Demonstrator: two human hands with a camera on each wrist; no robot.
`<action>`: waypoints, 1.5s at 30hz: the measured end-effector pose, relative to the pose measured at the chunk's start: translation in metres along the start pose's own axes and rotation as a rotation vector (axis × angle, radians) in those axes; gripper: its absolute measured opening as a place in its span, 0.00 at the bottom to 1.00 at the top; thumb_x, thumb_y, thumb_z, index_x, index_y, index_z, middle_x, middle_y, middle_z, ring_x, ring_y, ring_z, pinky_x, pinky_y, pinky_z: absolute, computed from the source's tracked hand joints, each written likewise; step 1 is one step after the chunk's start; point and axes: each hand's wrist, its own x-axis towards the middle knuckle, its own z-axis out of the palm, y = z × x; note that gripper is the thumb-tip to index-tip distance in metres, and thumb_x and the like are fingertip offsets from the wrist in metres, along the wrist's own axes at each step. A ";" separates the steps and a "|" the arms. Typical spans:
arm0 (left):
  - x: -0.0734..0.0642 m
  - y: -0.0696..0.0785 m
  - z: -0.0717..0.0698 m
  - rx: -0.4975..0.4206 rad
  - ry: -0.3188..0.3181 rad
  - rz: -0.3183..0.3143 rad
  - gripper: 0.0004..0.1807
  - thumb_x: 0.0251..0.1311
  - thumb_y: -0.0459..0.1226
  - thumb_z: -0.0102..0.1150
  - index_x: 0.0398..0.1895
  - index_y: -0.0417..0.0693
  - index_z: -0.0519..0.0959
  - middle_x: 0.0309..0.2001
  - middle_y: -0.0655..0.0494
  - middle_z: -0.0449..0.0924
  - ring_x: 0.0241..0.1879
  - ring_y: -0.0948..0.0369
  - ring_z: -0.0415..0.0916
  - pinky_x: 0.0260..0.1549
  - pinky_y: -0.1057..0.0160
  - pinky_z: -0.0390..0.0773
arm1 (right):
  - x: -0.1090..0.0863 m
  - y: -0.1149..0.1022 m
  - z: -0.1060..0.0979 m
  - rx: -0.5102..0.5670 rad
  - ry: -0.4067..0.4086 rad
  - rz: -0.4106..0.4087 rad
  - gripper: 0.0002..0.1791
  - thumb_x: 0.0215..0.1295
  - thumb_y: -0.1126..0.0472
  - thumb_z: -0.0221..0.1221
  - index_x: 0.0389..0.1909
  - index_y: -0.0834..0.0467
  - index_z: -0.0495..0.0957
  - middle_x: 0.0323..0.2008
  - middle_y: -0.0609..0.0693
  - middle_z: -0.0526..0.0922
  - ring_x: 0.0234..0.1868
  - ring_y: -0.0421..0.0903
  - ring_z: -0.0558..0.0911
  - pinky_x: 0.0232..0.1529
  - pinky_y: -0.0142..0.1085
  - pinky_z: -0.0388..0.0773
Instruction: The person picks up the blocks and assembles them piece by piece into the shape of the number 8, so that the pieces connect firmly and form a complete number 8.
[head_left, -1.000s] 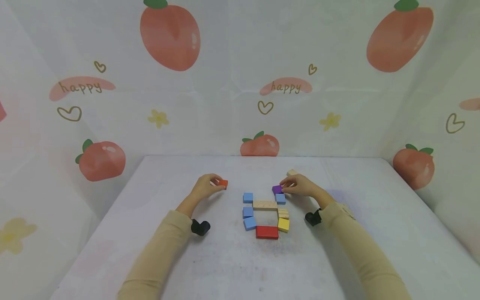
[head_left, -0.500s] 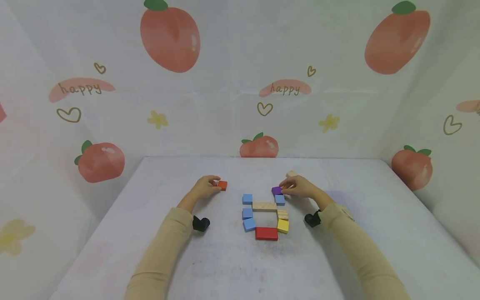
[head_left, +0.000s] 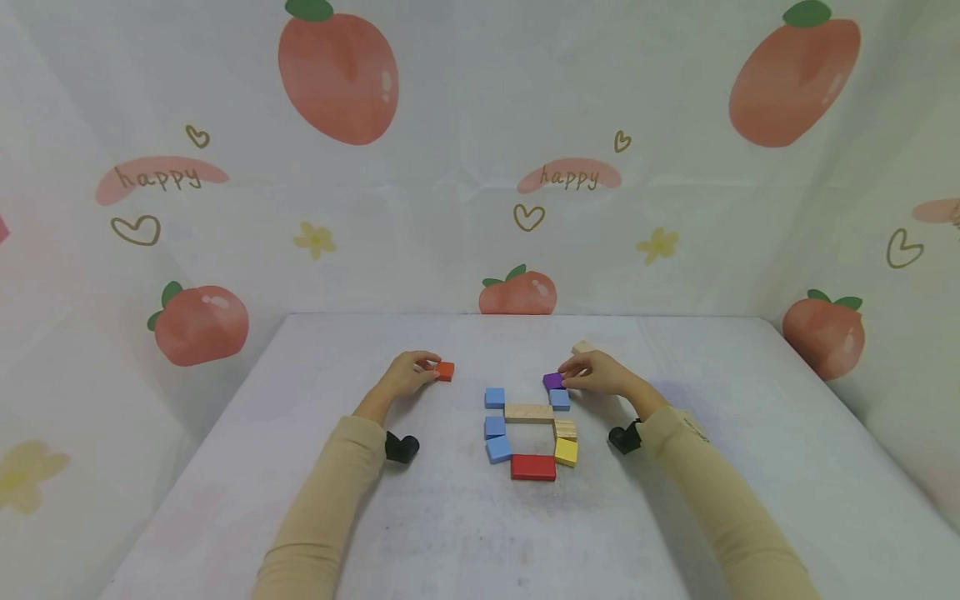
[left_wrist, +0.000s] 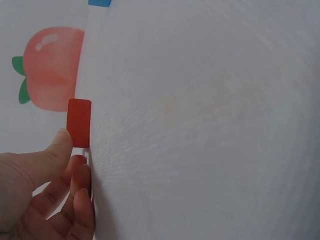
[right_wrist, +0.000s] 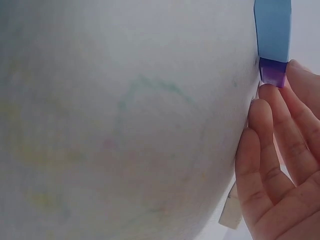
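In the head view my left hand (head_left: 408,372) pinches the left edge of a small orange-red block (head_left: 446,372). The left wrist view shows my thumb touching that red block (left_wrist: 79,123); the index finger is hidden behind. My right hand (head_left: 596,372) pinches a small purple block (head_left: 553,381), just behind a light blue block (head_left: 559,400). In the right wrist view the purple block (right_wrist: 273,73) sits between thumb and fingertips, against the blue block (right_wrist: 273,30).
Beside the hands, blocks form a ring: a long plain wooden block (head_left: 528,413), a red block (head_left: 533,467), a yellow block (head_left: 566,452), a striped wooden block (head_left: 565,429) and several blue blocks (head_left: 495,427). Another wooden block (head_left: 582,347) lies behind the right hand.
My left hand has drawn back slightly to the left, its thumb now at the red block's edge rather than over it. The right hand and purple block keep their place.
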 end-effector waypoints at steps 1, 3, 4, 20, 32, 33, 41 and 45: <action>0.000 0.000 0.000 0.003 0.001 0.005 0.18 0.62 0.35 0.55 0.54 0.39 0.75 0.48 0.39 0.77 0.49 0.47 0.73 0.49 0.51 0.72 | 0.000 0.000 0.000 -0.002 0.001 -0.003 0.16 0.61 0.63 0.59 0.48 0.66 0.78 0.46 0.63 0.81 0.46 0.52 0.80 0.48 0.43 0.79; 0.000 0.000 0.001 0.008 0.004 0.016 0.18 0.62 0.35 0.55 0.54 0.39 0.74 0.48 0.38 0.77 0.49 0.47 0.73 0.50 0.51 0.72 | 0.000 0.000 0.000 -0.004 0.004 -0.005 0.16 0.61 0.63 0.59 0.48 0.66 0.78 0.46 0.63 0.81 0.46 0.53 0.80 0.48 0.43 0.78; 0.000 0.000 0.001 0.010 0.005 0.020 0.18 0.62 0.35 0.55 0.54 0.39 0.74 0.48 0.38 0.77 0.49 0.47 0.73 0.50 0.50 0.72 | 0.000 0.001 0.000 -0.009 0.003 -0.011 0.16 0.62 0.62 0.59 0.48 0.67 0.77 0.46 0.63 0.81 0.46 0.53 0.80 0.48 0.43 0.78; 0.000 0.002 -0.001 -0.002 0.018 0.042 0.18 0.62 0.36 0.55 0.55 0.39 0.74 0.48 0.39 0.79 0.52 0.46 0.72 0.52 0.49 0.71 | 0.001 0.002 -0.001 0.000 0.000 0.007 0.16 0.61 0.62 0.60 0.48 0.65 0.78 0.46 0.62 0.82 0.45 0.51 0.80 0.49 0.44 0.78; 0.004 0.011 0.003 0.010 0.014 0.057 0.17 0.62 0.36 0.55 0.54 0.41 0.75 0.47 0.41 0.79 0.51 0.47 0.73 0.52 0.49 0.71 | 0.002 0.002 0.000 -0.016 -0.001 -0.003 0.16 0.61 0.63 0.59 0.49 0.66 0.77 0.45 0.62 0.82 0.45 0.52 0.81 0.49 0.43 0.78; 0.004 0.012 0.003 0.011 0.006 0.051 0.17 0.62 0.37 0.55 0.54 0.42 0.75 0.47 0.42 0.79 0.50 0.47 0.73 0.51 0.50 0.71 | 0.002 0.002 0.000 -0.015 -0.001 -0.002 0.16 0.61 0.63 0.59 0.49 0.66 0.77 0.45 0.62 0.82 0.45 0.52 0.81 0.49 0.43 0.78; 0.008 0.023 0.012 0.005 -0.032 0.026 0.18 0.62 0.38 0.56 0.55 0.46 0.75 0.47 0.45 0.79 0.49 0.51 0.73 0.49 0.54 0.72 | 0.002 0.002 0.000 -0.011 -0.004 0.005 0.16 0.62 0.62 0.59 0.49 0.66 0.77 0.45 0.62 0.82 0.45 0.51 0.80 0.47 0.41 0.78; 0.010 0.029 0.017 0.011 -0.037 0.041 0.18 0.61 0.38 0.57 0.54 0.46 0.76 0.45 0.46 0.80 0.50 0.51 0.73 0.50 0.53 0.71 | 0.001 0.001 0.000 -0.009 0.001 0.009 0.16 0.61 0.63 0.59 0.48 0.66 0.78 0.45 0.62 0.82 0.45 0.52 0.80 0.48 0.42 0.78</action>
